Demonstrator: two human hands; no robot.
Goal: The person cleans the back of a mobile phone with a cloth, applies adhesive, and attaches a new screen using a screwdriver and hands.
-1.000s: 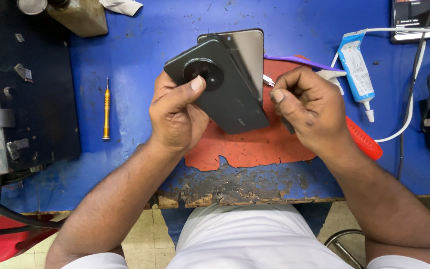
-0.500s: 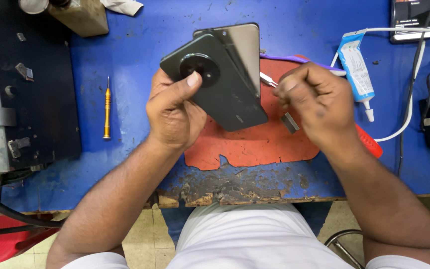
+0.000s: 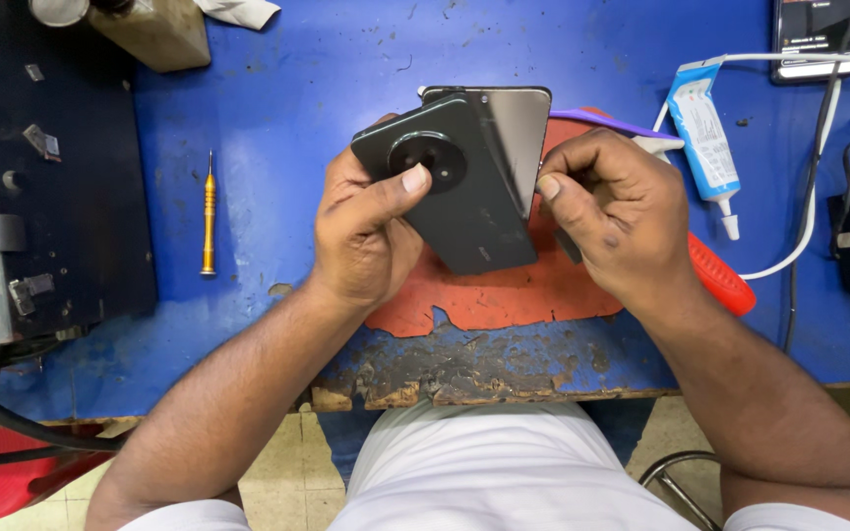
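Observation:
My left hand (image 3: 366,231) grips a dark phone back cover (image 3: 455,202) with a round camera ring, thumb pressed on the ring. The cover is swung askew from the phone body (image 3: 518,138) behind it, whose shiny panel shows at the upper right. My right hand (image 3: 622,211) pinches at the phone's right edge with fingers closed; a small tool seems to be in them but is mostly hidden. Both hands hover over a torn orange mat (image 3: 504,295) on the blue workbench (image 3: 297,118).
A yellow screwdriver (image 3: 209,211) lies left of the hands. A glue tube (image 3: 705,143), a red-handled tool (image 3: 725,280) and white cables (image 3: 809,211) lie to the right. Another phone (image 3: 819,34) sits top right. A black plate (image 3: 61,167) covers the left.
The phone and both hands have shifted slightly. My right hand moved up against the phone's right edge, and the thin tool tip seen earlier is hidden by the fingers.

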